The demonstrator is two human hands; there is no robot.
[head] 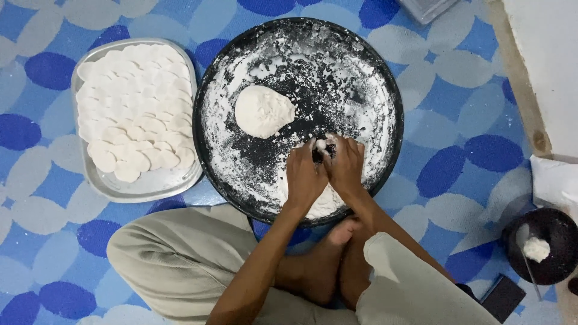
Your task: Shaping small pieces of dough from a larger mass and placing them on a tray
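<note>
Left hand (304, 174) and right hand (345, 165) meet fingertip to fingertip, pinching a small dough ball (321, 144) above the floured black tray (385, 78), toward its near edge. Dough judged soft, light, slightly sticky; best held gently by the fingertips.

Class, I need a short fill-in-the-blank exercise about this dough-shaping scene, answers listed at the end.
1. Both hands, the left hand and the right hand, pinch a small piece of dough over the round ____ tray.
2. The flat dough discs are piled on a ____ metal tray.
3. The small dark bowl holds a ____.

Missing words: black; silver; spoon
</note>
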